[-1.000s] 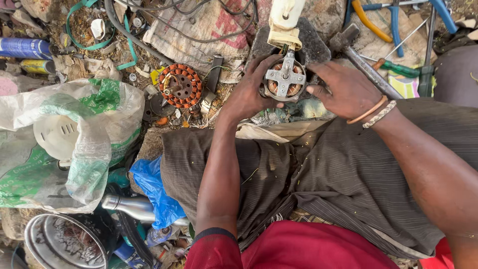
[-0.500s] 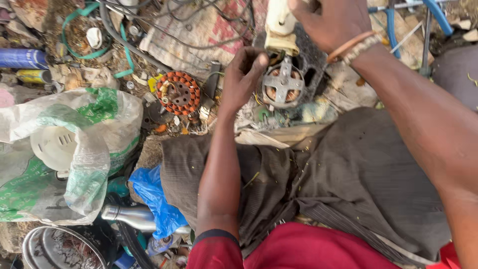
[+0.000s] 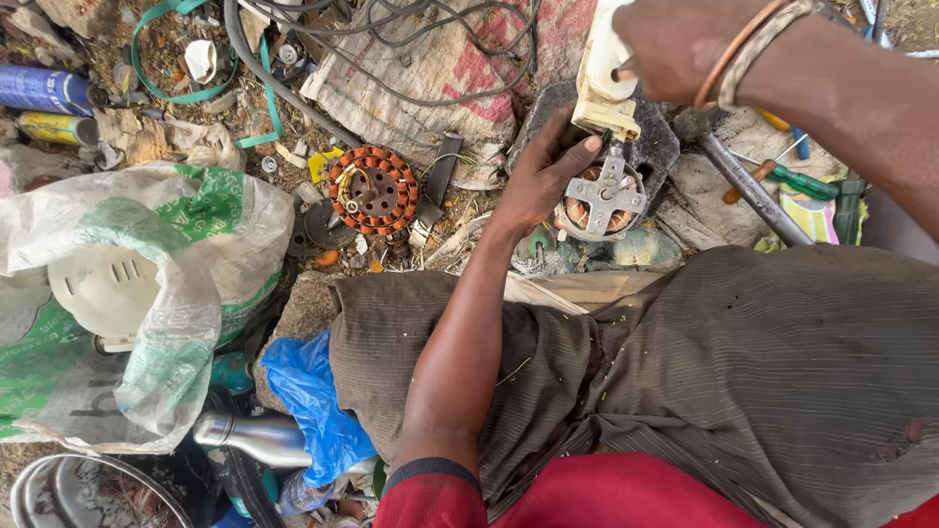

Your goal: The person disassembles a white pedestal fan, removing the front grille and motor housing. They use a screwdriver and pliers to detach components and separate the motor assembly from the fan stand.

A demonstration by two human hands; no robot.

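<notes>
A small electric motor [image 3: 599, 203] with copper windings and a grey cross-shaped end bracket sits on a dark stone slab [image 3: 657, 147] in front of my knees. My left hand [image 3: 543, 176] grips the motor's left side, the thumb resting near its top. My right hand [image 3: 690, 44] is raised at the upper right, closed on a cream plastic part [image 3: 604, 73] that hangs just above the motor. Bangles circle my right wrist.
A round orange motor stator [image 3: 373, 190] lies left of the slab. A hammer [image 3: 743, 181] and a green-handled screwdriver [image 3: 797, 181] lie to the right. A clear plastic sack [image 3: 127, 293] fills the left, with a blue bag [image 3: 311, 391], a steel bottle [image 3: 249, 438] and cables [image 3: 411, 59] around.
My right hand has left the motor's right side and risen to the upper right, taking hold of the cream plastic part. The left hand stays on the motor.
</notes>
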